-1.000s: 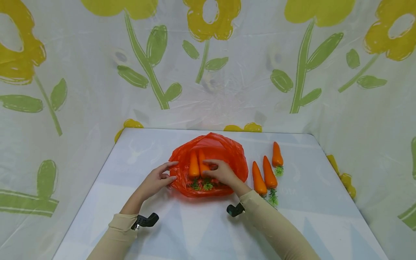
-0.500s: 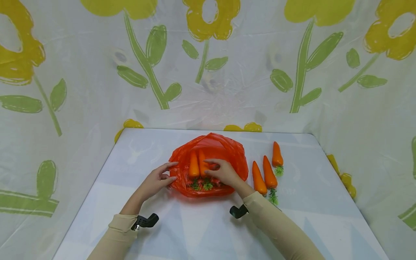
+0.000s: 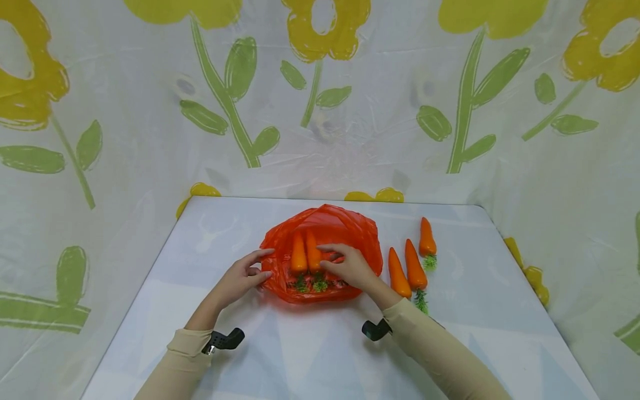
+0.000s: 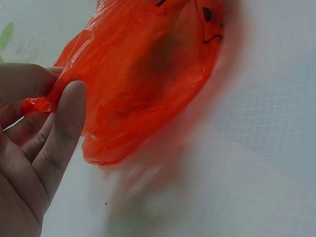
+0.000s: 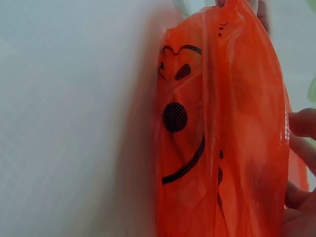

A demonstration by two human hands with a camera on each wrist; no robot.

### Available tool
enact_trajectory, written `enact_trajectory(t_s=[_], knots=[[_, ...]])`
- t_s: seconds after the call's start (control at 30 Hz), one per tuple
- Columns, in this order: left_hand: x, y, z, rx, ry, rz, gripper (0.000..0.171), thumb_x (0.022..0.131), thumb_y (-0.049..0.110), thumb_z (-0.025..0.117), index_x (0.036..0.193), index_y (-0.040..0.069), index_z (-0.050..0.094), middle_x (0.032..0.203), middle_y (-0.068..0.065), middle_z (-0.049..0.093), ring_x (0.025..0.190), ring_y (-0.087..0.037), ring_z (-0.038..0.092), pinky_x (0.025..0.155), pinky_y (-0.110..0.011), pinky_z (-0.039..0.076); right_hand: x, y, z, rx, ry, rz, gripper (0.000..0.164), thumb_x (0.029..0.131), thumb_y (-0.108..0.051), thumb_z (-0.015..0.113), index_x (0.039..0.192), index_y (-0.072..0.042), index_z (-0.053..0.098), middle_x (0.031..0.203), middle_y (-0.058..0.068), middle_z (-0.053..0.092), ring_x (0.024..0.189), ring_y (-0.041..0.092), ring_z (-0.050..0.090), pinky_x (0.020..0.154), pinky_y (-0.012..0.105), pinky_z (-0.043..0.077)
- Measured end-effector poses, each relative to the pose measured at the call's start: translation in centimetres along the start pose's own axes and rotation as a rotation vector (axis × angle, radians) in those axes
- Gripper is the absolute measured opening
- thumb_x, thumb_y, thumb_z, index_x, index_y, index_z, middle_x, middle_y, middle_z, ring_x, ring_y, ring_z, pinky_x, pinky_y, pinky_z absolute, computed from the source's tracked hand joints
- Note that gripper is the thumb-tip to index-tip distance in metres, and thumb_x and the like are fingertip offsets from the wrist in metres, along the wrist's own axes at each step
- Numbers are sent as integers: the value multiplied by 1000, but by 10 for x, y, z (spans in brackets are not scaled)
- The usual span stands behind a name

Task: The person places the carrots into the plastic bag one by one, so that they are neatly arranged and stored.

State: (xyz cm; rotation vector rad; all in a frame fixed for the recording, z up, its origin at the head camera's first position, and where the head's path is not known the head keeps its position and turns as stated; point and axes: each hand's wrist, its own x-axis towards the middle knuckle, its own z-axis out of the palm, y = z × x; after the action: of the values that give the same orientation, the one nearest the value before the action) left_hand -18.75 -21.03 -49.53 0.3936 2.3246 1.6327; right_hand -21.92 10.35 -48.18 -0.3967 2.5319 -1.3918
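Observation:
A red plastic bag (image 3: 362, 236) lies with its mouth spread toward me. Inside it are two orange carrots side by side, a left one (image 3: 298, 254) and a right one (image 3: 312, 255), their green tops at the near side. My left hand (image 3: 239, 282) pinches the bag's left rim between thumb and fingers, as the left wrist view also shows on the red film (image 4: 148, 84). My right hand (image 3: 354, 268) is at the bag's mouth, thumb and fingers loosely bent and apart beside the right carrot. In the right wrist view, the bag's printed side (image 5: 242, 108) hides part of that hand.
Right of the bag, three more carrots lie on the white table (image 3: 480, 311): a near one (image 3: 398, 273), a middle one (image 3: 415, 266) and a far one (image 3: 427, 238). A flower-patterned curtain (image 3: 380, 128) stands behind the table.
My right hand has drawn slightly back to the right from the right carrot in the bag, and more of that carrot shows. The left hand and the bag have stayed in place.

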Motion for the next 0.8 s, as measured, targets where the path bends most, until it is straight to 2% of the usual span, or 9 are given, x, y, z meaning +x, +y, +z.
enact_trajectory(t_s=[0.17,0.33,0.5,0.8], knots=[[0,0,0,5,3,0,57,99,17,68,151,10,46,109,-16,65,81,-36,67,74,-40,61,-3,1,-2,17,7,-4,41,94,-30,76,134,-29,68,127,9,64,104,24,59,81,35,58],[-1,1,1,1,-3,8,57,99,16,68,151,9,46,116,-19,62,81,-33,67,74,-40,61,-6,2,-4,26,15,-11,39,94,-32,75,133,-29,68,126,9,65,103,24,59,80,36,58],[0,0,1,2,-4,-2,57,99,17,68,151,12,46,118,-16,62,82,-31,68,75,-40,61,-8,0,-7,37,21,-21,39,95,-32,74,133,-27,68,125,10,66,102,24,60,81,36,58],[0,1,0,8,1,-4,57,99,17,68,151,11,46,113,-16,64,81,-32,68,75,-38,61,-13,2,-13,28,42,-39,39,96,-29,72,134,-21,69,116,2,68,100,23,60,77,35,59]])
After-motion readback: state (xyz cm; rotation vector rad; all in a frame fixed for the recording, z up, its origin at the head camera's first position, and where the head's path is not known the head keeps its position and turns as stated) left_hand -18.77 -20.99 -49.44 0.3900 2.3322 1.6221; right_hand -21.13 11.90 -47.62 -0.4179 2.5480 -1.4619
